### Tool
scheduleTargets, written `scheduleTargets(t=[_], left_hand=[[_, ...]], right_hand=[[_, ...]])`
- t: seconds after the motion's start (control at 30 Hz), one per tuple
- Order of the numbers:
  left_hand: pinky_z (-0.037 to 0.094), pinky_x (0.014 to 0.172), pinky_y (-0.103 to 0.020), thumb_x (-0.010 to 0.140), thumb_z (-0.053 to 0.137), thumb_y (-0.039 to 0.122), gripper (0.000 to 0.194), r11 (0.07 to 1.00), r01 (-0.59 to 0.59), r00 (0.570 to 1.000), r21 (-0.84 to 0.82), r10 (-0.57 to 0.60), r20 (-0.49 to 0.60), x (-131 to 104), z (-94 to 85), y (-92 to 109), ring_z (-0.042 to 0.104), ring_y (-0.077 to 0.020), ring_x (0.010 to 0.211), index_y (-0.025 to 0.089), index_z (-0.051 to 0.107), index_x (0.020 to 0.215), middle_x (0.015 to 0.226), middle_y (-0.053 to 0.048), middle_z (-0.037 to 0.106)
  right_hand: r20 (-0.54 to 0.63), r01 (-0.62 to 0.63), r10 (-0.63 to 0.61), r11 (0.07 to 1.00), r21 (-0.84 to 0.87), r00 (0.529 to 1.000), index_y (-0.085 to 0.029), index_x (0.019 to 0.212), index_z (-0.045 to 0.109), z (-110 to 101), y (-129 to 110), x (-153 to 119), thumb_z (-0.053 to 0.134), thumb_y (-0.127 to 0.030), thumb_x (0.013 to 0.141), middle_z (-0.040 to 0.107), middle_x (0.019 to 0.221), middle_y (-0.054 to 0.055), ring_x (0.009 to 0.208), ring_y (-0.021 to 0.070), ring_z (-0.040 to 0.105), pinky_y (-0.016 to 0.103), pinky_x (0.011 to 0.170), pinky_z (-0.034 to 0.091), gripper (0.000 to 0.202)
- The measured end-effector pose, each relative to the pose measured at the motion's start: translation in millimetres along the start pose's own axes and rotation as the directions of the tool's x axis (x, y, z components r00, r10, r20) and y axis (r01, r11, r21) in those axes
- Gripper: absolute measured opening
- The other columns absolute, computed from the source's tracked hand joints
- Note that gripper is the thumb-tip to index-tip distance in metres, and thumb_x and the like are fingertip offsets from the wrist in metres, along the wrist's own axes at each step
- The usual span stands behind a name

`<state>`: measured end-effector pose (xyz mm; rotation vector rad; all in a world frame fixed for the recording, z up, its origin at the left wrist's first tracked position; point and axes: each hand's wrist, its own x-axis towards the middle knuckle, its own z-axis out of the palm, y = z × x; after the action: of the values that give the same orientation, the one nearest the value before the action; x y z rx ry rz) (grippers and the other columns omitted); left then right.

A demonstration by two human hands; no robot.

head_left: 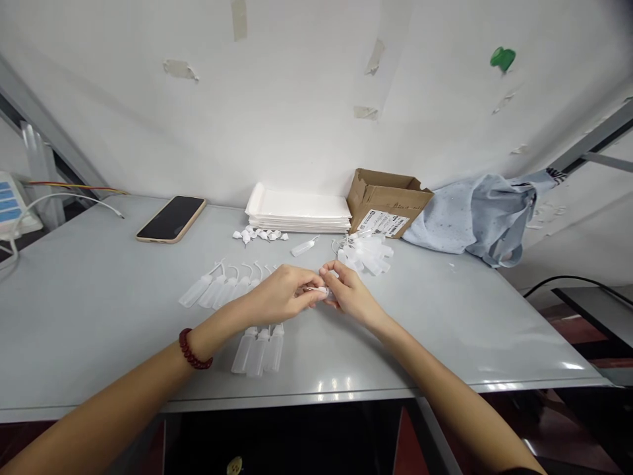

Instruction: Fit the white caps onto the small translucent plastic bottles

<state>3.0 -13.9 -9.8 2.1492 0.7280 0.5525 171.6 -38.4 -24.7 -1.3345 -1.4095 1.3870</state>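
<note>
"Head view: how do the hands grip?"

"The left hand is nearly closed, thumb and fingers pinching a small white piece. The right hand meets it with fingers curled in; they hide much, so I cannot tell what it has hold of."

"Where is that piece?"

"Between the two hands, over the middle of a grey table."

"What is nearest?"

"A row of translucent bottles with thin bent tips, partly behind the left hand. Three more bottles lie nearer the table's front edge. Just beyond the hands are a single bottle and a heap of bottles."

"And farther out?"

"Small white caps, stacked white envelopes, a cardboard box and, to the left, a phone."
</note>
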Motion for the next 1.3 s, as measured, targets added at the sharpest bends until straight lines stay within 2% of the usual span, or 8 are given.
scheduleTargets(t=[0.27, 0.4, 0.53, 0.63, 0.77, 1.0, 1.13, 1.3], left_hand=[[0.039, 0.064, -0.026, 0.089, 0.045, 0.016, 0.019, 0.962, -0.183, 0.977, 0.202, 0.201, -0.074, 1, 7.6, -4, 0.052, -0.0123, 0.066, 0.014, 0.062, 0.082, 0.074, -0.002, 0.061], [0.042, 0.062, -0.025, 0.085, 0.052, 0.024, 0.016, 0.999, -0.006, 0.99, 0.053, 0.014, -0.137, 1, -0.3, -2, 0.056, -0.0129, 0.066, 0.015, 0.065, 0.08, 0.072, -0.001, 0.064], [0.048, 0.063, -0.026, 0.082, 0.057, 0.034, 0.022, 0.959, 0.201, 0.962, -0.199, -0.232, -0.144, 3, -9.6, -2, 0.062, -0.0148, 0.065, 0.014, 0.066, 0.085, 0.069, -0.002, 0.066], [0.051, 0.065, -0.027, 0.079, 0.06, 0.035, 0.024, 0.914, 0.256, 0.94, -0.315, -0.311, -0.14, 4, -13.7, -3, 0.063, -0.0152, 0.062, 0.012, 0.065, 0.083, 0.066, -0.003, 0.066], [0.052, 0.067, -0.029, 0.08, 0.06, 0.035, 0.024, 0.905, 0.247, 0.944, -0.347, -0.305, -0.123, 5, -12.9, -6, 0.065, -0.0157, 0.063, 0.012, 0.064, 0.084, 0.068, -0.004, 0.067], [0.051, 0.069, -0.027, 0.086, 0.05, 0.034, 0.024, 0.992, 0.098, 0.975, -0.083, -0.113, -0.193, 5, -6.0, -13, 0.065, -0.0163, 0.074, 0.016, 0.064, 0.09, 0.079, -0.004, 0.068], [0.051, 0.082, -0.031, 0.084, 0.048, 0.029, 0.037, 0.981, 0.134, 0.93, 0.141, -0.075, -0.359, 8, -25.1, -27, 0.063, -0.0195, 0.092, 0.014, 0.058, 0.116, 0.102, -0.008, 0.068], [0.044, 0.092, -0.041, 0.08, 0.041, 0.02, 0.038, 0.665, 0.476, 0.85, 0.576, -0.179, -0.495, -2, -72.6, -67, 0.056, -0.0309, 0.107, 0.008, 0.064, 0.109, 0.108, -0.016, 0.064]], right_hand=[[0.188, -0.29, 0.268, 0.952, 0.099, 0.945, -0.022, 0.078, 0.041, -7, -7, 0, 0.048, -0.052, 0.084, 0.034, 0.046, -0.011, 0.035, 0.0035, 0.018, 0.015, 0.034, 0.011, 0.031], [0.031, 0.0, 0.002, 0.998, -0.063, 1.0, -0.02, 0.082, 0.044, -9, -3, 1, 0.047, -0.051, 0.086, 0.045, 0.053, -0.007, 0.043, 0.0071, 0.036, 0.019, 0.041, 0.028, 0.031], [0.035, 0.377, -0.414, 0.787, -0.489, 0.909, -0.018, 0.091, 0.052, -16, 1, 1, 0.048, -0.041, 0.089, 0.058, 0.08, 0.003, 0.068, 0.013, 0.052, 0.024, 0.058, 0.039, 0.024], [0.142, 0.46, -0.486, 0.634, -0.621, 0.862, -0.016, 0.101, 0.053, -21, 3, 3, 0.041, -0.033, 0.093, 0.059, 0.09, 0.008, 0.077, 0.016, 0.055, 0.028, 0.068, 0.042, 0.022], [0.15, 0.445, -0.446, 0.687, -0.575, 0.882, -0.015, 0.096, 0.056, -23, 1, 3, 0.038, -0.032, 0.094, 0.055, 0.073, 0.002, 0.065, 0.0131, 0.05, 0.026, 0.063, 0.039, 0.025], [0.165, 0.38, -0.344, 0.788, -0.484, 0.924, -0.014, 0.084, 0.062, -27, -3, 3, 0.04, -0.039, 0.094, 0.044, 0.06, -0.003, 0.053, 0.0089, 0.04, 0.022, 0.053, 0.033, 0.035], [-0.063, 0.352, -0.505, 0.68, -0.643, 0.861, -0.014, 0.093, 0.064, -46, 5, 15, 0.04, -0.037, 0.093, 0.059, 0.071, 0.003, 0.062, 0.0135, 0.051, 0.024, 0.059, 0.039, 0.033], [-0.297, 0.02, -0.632, 0.443, -0.896, 0.715, -0.01, 0.11, 0.062, -79, 18, 31, 0.045, -0.029, 0.088, 0.064, 0.092, 0.013, 0.068, 0.0201, 0.056, 0.032, 0.066, 0.043, 0.034]])
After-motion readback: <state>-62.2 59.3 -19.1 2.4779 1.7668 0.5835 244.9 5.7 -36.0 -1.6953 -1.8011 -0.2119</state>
